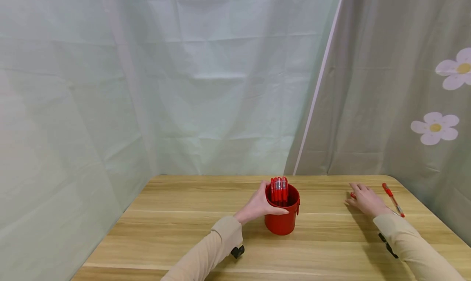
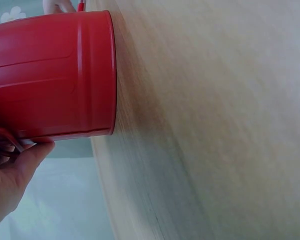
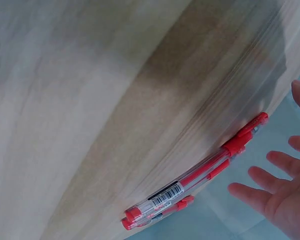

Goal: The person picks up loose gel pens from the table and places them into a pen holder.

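Note:
My left hand [image 1: 258,205] grips a small red metal bucket [image 1: 280,224] near its rim, with the thumb along the near side and the fingers at the far left. Several red pens [image 1: 279,191] stand upright inside, leaning together against the back. Off to the right, my right hand [image 1: 366,200] hovers low over the table with its fingers spread. In the right wrist view, a clear-barrelled pen [image 3: 187,176] with a red cap and barcode label lies beside that hand, overlapping other red pens behind it. The right hand's fingers [image 3: 272,176] are apart from these pens in that view.
A loose red pen [image 1: 393,200] lies to the right of the right hand, near the right edge of the wooden table [image 1: 176,232]. Pale curtains [image 1: 220,88] hang behind the table and on both sides, with flower prints at the right.

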Available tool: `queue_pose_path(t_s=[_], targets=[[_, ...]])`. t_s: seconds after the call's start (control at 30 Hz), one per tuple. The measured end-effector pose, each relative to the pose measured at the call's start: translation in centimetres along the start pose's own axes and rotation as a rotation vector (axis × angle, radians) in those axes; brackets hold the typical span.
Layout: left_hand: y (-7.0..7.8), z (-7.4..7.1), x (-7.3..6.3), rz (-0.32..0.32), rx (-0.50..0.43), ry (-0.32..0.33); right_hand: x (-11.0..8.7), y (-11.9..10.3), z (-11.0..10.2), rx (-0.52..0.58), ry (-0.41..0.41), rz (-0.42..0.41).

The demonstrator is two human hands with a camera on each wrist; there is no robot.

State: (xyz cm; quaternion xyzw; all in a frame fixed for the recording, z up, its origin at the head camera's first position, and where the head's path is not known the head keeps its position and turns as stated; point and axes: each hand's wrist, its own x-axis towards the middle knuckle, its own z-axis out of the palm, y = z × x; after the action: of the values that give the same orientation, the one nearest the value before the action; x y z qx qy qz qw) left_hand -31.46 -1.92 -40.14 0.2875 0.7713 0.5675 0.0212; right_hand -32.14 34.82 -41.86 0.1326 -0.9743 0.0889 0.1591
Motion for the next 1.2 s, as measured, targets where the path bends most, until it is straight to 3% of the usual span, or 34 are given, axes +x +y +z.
queue_pose_path(t_s=[0.63, 0.9, 1.2], targets=[[0.1, 0.1, 0.0, 0.005, 0.025, 0.006, -0.6, 1.6, 1.0, -0.075, 0.023, -0.021], [0.1, 0.2, 0.0, 0.008, 0.021, 0.006, -0.6, 1.2, 1.0, -0.079, 0.059, -0.046], [0.1, 0.1, 0.0, 0.010, 0.017, 0.007, -0.5, 0.9, 0.8, -0.139, 0.006, -0.025]])
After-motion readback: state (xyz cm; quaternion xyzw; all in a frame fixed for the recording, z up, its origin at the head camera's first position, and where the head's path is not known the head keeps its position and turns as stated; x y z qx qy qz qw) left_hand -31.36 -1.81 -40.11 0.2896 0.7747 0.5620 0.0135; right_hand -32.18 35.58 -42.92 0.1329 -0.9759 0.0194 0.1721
